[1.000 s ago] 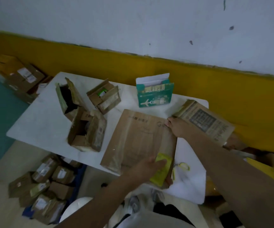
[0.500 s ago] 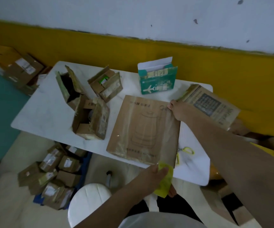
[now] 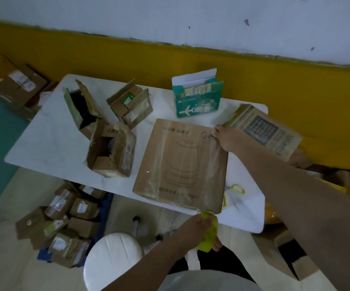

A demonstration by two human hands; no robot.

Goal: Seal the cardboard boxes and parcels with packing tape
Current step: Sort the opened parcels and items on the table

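Brown flat cardboard box (image 3: pixel 180 164) lies on the white desk (image 3: pixel 50 143), its near side along the desk's near edge, toward the near right corner. Clear tape shines in bands across its top face.

Left hand (image 3: pixel 195 229): grip clamped on a yellow-green tape dispenser (image 3: pixel 208 236), held just off the near edge at the box's near right corner.

Right hand (image 3: pixel 225 139): grip closed on the box's far right corner, thumb on top; the other fingers are hidden.

Yellow-handled scissors (image 3: pixel 236 189) lie just right of the box. A teal carton (image 3: pixel 199 101) stands open at the far edge. Three opened cardboard boxes (image 3: pixel 111 152) sit toward the left half. A printed box (image 3: pixel 264 131) is tilted at the far right corner.

Below the near edge stands a white stool (image 3: pixel 111 259); small parcels (image 3: pixel 64 223) are heaped on the floor.
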